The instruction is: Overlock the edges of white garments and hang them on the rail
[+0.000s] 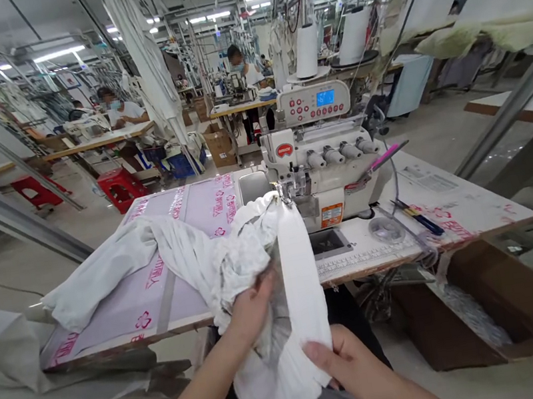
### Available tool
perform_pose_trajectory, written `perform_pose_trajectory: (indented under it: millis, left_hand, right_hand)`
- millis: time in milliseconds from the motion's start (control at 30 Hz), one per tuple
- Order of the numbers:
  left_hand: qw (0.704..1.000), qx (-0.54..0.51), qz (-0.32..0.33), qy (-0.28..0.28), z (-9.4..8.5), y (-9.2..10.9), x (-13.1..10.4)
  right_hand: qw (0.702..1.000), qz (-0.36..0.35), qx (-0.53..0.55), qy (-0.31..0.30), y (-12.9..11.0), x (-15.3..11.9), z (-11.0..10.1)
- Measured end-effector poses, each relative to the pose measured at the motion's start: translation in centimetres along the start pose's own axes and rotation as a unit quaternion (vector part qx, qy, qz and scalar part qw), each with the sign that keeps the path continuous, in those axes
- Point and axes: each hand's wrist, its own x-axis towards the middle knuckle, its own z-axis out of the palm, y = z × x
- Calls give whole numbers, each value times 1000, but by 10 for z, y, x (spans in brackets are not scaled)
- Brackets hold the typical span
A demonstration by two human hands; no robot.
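Note:
A white garment [179, 254] lies across the left half of the sewing table, and its wide white band [301, 275] runs from under the needle area of the sewing machine [326, 163] down over the table's front edge. My left hand [255, 309] grips the gathered cloth beside the band, its fingertips partly hidden in the folds. Lower down and to the right, my right hand [344, 356] pinches the band's edge between thumb and fingers. The loop of band and cloth hangs over my lap.
On the tabletop [480, 206] at right lie snips [418, 217] and a clear round reel [386, 230]. An open cardboard box [529, 293] stands below right. White thread cones [306, 51] rise behind the machine. Grey cloth [8, 355] hangs at left; people sit at machines farther back.

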Motion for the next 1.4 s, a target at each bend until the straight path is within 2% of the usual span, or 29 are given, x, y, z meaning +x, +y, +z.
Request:
perform_pose_trajectory:
  millis: [67,133,167,233,367,433,500,633,767,933,1100,1167,1233,1300,1333,1367,1400]
  left_hand:
    - [986,106,60,115,-3,-1,21]
    - [946,244,111,183,-11,-5,32]
    - [925,301,127,194,-17,-9,34]
    - [911,357,131,162,-32,-14,34]
    - [946,305,97,48,-60,-8,23]
    - [964,251,88,34,-68,3,20]
    - [968,220,103,57,-71,16,21]
    - [957,224,137,120,-71,37,36]
    - [944,245,164,150,-73,45,53]
    - [919,286,198,183,-75,51,72]
    - [897,325,208,217,-88,64,104]
    - [889,325,213,241,-86,69,106]
    - [872,304,263,279,-68,72,89]
    - [857,258,372,248,-36,70,59]
    - [863,228,426,147,-17,68,42]
    - [859,197,473,-2,1,65,28]
    - [860,194,462,-96,17,63,17]
  right_hand:
    - [1000,2,-18,2,-4,1,0]
    - [1000,-3,-29,3,-5,3,0]
    - [999,-7,-34,3,-5,5,0]
    - [999,-13,-47,4,-4,6,-1]
    - [991,2,-105,82,5,5,-2]
    - [985,5,-128,114,9,5,-2]
    - [986,-12,-138,96,9,9,-4]
    - [989,-39,-141,36,-6,26,-13]
    - [986,-42,-149,60,-22,43,-24]
    - [984,-43,-148,88,-29,63,-35]
    - [986,-32,-136,96,-33,83,-48]
    - [987,-29,-124,102,-37,90,-53]
    - [989,-16,-109,100,-46,97,-57]
    - [991,19,-95,96,-61,102,-60]
    - [991,42,-86,98,-72,105,-61]
    - [989,70,-78,100,-85,108,-62]
    - [987,100,-68,103,-100,111,-64]
